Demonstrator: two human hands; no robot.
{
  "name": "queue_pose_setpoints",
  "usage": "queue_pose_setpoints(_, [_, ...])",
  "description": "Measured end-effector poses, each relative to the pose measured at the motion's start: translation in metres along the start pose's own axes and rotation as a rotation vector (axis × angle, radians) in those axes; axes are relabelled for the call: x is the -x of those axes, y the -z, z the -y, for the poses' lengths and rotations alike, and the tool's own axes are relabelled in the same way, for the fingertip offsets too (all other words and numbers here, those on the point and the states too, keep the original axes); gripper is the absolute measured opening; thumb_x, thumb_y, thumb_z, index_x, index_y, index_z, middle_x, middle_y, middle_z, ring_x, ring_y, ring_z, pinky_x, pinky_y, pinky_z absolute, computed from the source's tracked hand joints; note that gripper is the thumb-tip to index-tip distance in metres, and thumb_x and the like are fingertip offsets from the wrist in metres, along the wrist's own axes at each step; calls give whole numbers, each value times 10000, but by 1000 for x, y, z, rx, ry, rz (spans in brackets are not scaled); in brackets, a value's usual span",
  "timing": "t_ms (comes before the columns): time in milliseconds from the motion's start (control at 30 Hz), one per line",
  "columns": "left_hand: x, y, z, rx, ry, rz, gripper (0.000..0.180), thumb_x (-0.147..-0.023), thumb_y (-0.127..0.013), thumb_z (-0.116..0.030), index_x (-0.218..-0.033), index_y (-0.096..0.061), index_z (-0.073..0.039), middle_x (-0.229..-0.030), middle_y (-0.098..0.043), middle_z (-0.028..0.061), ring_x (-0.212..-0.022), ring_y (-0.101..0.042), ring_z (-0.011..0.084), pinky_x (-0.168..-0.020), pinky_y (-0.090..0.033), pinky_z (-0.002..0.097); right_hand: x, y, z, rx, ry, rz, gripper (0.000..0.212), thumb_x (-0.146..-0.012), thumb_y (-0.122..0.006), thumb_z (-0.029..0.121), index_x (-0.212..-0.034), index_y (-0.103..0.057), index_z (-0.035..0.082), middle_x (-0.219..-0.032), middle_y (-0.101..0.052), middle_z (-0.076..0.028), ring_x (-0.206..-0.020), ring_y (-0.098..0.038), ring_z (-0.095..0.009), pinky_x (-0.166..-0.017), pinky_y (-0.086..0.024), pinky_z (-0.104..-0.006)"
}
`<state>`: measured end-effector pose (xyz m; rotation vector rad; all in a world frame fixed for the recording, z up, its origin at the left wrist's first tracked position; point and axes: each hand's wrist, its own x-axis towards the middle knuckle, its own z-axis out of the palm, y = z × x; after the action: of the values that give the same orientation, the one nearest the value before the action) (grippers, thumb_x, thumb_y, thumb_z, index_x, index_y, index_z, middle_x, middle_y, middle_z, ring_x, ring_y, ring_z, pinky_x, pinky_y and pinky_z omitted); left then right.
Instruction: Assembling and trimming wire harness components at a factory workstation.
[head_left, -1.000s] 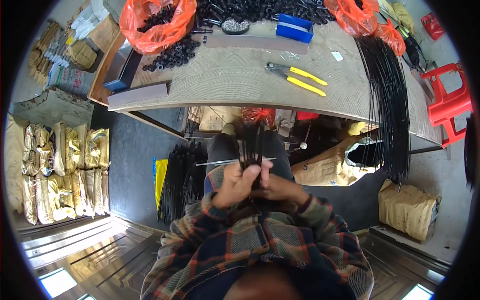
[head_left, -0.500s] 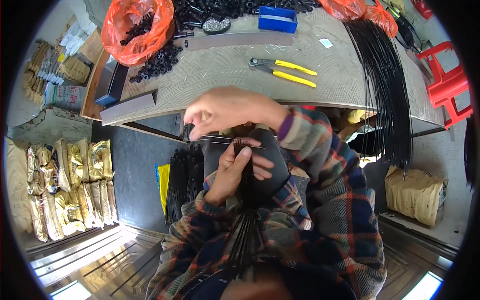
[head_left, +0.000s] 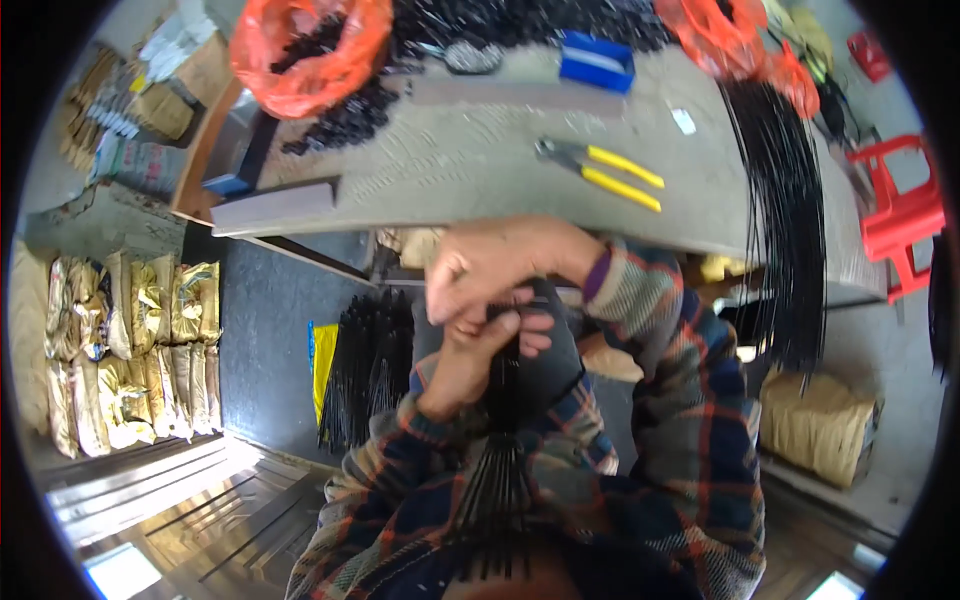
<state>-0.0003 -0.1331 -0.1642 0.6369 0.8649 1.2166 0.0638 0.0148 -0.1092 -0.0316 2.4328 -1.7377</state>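
Over my lap, my left hand (head_left: 462,368) is closed around a bundle of thin black rods (head_left: 497,470), with its thumb laid across them. The rods run down from the hand toward my chest. My right hand (head_left: 505,258) is bent over the top of the left one, and its fingers are curled in and close together. Its fingertips meet the left hand, where motion blur and overlap hide anything between them. A pair of pincers with yellow handles (head_left: 625,187) lies on the table beyond my hands.
The table (head_left: 450,180) holds an orange bag (head_left: 318,90) of black parts, a blue box (head_left: 596,65), a dish of small metal bits (head_left: 472,58) and long black rods (head_left: 790,220) hanging over its edge. A red stool (head_left: 900,215) stands right; wrapped packages (head_left: 135,350) lie left.
My right hand has come down and right onto my left hand, with its fingers curling in. Thin rods that stuck out crosswise at the left hand are now hidden. The head view has shifted slightly.
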Motion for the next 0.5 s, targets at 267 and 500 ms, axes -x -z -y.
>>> queue_pose_setpoints(267, [-8, 19, 12, 150, 64, 93, 301, -931, -435, -138, -1158, -466, 57, -1069, -582, 200, -942, -604, 253, -832, -492, 362, -22, 62, 1, 110, 24, -447, 266, -856, -566, 160, -1086, -593, 28, -1125, -598, -92, -960, -579, -141, -857, -444, -284])
queue_pose_setpoints(500, [-13, 48, 18, 148, -67, -6, 258, -943, -414, -147, -1084, -486, 56, -907, -605, 154, -778, -607, 186, -694, -500, 285, -128, 210, -3, 719, 98, -1009, 161, -819, -568, 107, -910, -626, -13, -890, -664, -99, -876, -634, -223, -775, -483, -314])
